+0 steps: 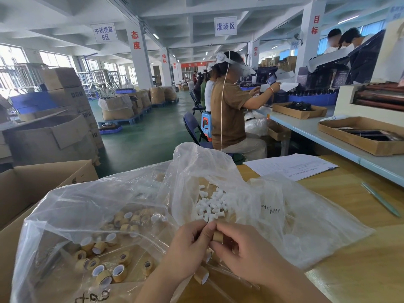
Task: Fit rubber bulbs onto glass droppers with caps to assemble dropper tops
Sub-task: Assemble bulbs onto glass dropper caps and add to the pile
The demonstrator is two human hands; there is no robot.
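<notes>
I have one tan cap (217, 236) pinched between both hands. My right hand (244, 253) grips its side with thumb and forefinger, and my left hand (188, 246) curls in against it with the thumb pressed at its top. My left fingers hide that end, so I can't tell whether a bulb is already seated there. The cap seems to stand with its axis pointing away from me, toward the heap of white rubber bulbs (211, 206), which lies just beyond the cap inside an open clear bag (306, 226). Both hands are close to the heap, and I'd judge the left slightly nearer. Left of the cap and nearer me, loose caps (105, 261) sit in a second bag (65, 215). Directly on my side of the cap, below my hands, lie another cap (202, 274) and what look like glass droppers (227, 278), lying crosswise. A pen (380, 201) lies well off to the cap's right.
</notes>
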